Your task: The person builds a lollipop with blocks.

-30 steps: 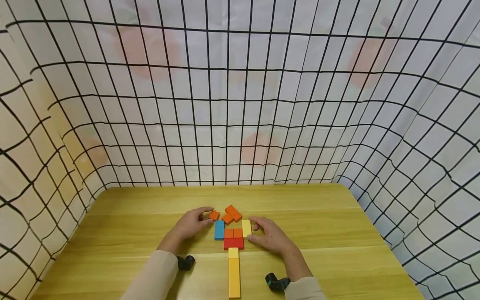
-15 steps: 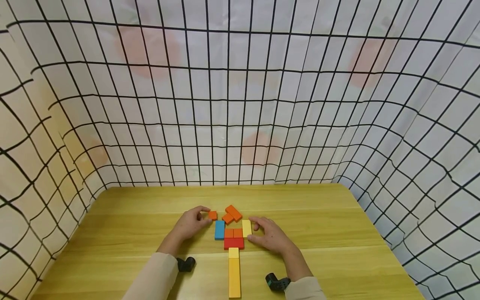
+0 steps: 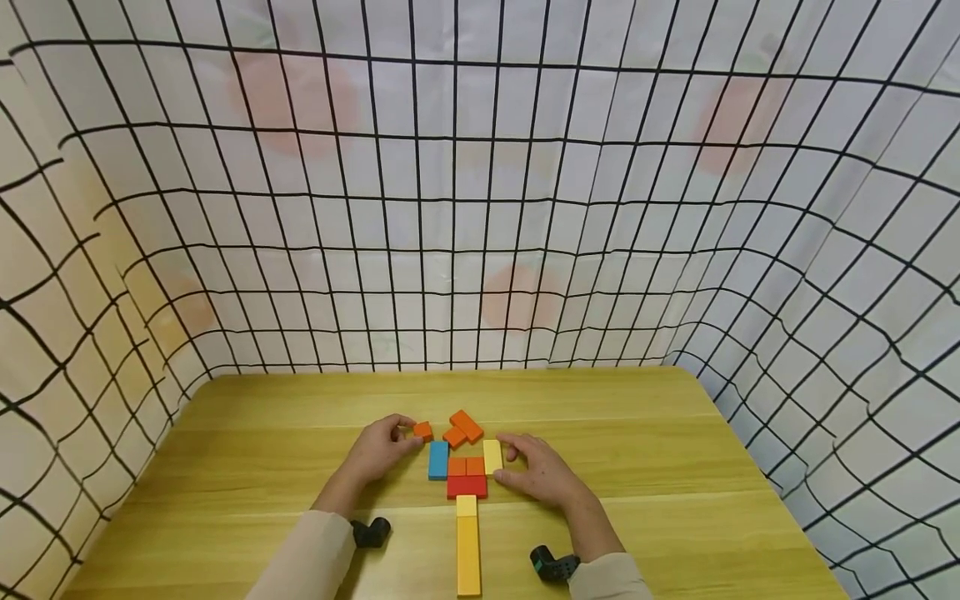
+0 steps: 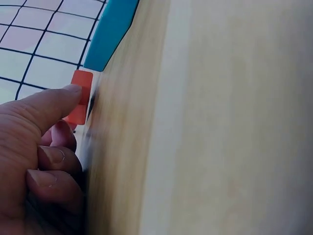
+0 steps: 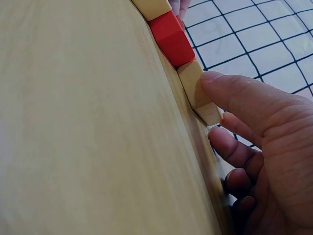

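One orange block (image 3: pixel 423 431) is pinched in the left grip (image 3: pixel 377 450).

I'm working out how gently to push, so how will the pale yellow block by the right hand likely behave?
The pale yellow block is flat-sided and lies flat on the table, so it probably slides rather than rolls or tips. Its straight edges suggest stiffness. Pushed left, it may shove the orange block beside it.
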Tool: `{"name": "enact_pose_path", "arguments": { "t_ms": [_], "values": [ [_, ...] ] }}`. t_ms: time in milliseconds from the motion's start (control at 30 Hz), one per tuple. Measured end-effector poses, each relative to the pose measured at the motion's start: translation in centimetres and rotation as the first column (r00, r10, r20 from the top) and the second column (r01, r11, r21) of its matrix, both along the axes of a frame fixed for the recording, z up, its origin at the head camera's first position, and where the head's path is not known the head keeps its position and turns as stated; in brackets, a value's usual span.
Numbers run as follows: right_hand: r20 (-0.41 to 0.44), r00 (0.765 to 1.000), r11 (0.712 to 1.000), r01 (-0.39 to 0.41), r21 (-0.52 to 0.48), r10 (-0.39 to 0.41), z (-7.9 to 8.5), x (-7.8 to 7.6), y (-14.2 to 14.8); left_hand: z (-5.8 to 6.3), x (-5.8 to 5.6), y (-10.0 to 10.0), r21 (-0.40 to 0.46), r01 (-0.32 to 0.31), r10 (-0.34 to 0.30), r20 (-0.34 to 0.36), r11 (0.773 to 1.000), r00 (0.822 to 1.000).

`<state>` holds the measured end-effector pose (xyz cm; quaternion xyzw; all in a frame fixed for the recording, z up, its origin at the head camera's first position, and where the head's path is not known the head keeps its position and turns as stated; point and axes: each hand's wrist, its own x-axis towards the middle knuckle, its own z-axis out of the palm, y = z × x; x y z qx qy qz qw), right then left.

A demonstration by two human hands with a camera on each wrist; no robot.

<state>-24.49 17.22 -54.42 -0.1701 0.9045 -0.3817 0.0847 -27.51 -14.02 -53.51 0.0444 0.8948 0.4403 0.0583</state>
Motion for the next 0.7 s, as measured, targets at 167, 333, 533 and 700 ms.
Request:
{"name": "enact_pose_path", "arguments": {
  "t_ms": [167,333,533,700],
  "values": [
    [-0.001,1.000,1.000,0.005,0.002,-0.005,0.1,0.0,0.1,0.2,0.1,0.1,0.019,-0.001,0.002,-0.013,1.000,1.000],
    [-0.001,1.000,1.000,0.005,0.004,-0.005,0.1,0.0,0.0,0.4,0.4,0.6,0.034,0.007,-0.006,-0.016,0.999,1.000],
    [0.003,1.000,1.000,0.002,-0.001,-0.002,0.1,0.1,-0.1,0.9,1.0,1.6,0.021,0.045,-0.043,-0.056,0.999,0.997],
    [0.003,1.000,1.000,0.006,-0.001,-0.006,0.1,0.1,-0.1,1.4,1.5,2.4,0.052,0.090,-0.087,-0.048,0.995,0.995]
  ]
}}
